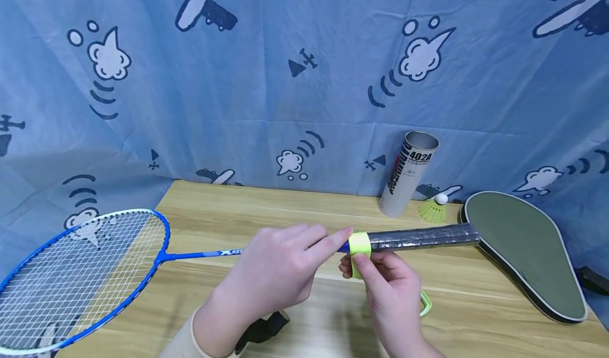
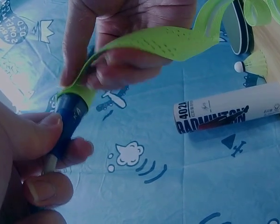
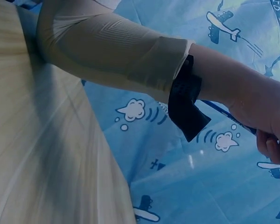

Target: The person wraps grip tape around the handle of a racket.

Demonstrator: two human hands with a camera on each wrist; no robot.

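Observation:
A blue badminton racket lies level across the head view, its strung head at left and its dark-wrapped handle at right. My left hand grips the racket where shaft meets handle, thumb and fingers around the blue cone in the left wrist view. Yellow-green grip tape goes round the handle's start, beside that cone. My right hand pinches the tape below the handle. Past its fingers, the perforated strip runs on in loose loops. The right wrist view has the left hand near its edge.
Behind the handle, a white badminton tube stands on the wooden table. A yellow shuttlecock lies beside it, then a green paddle-shaped case. A patterned blue cloth hangs behind. A black strap circles the left wrist.

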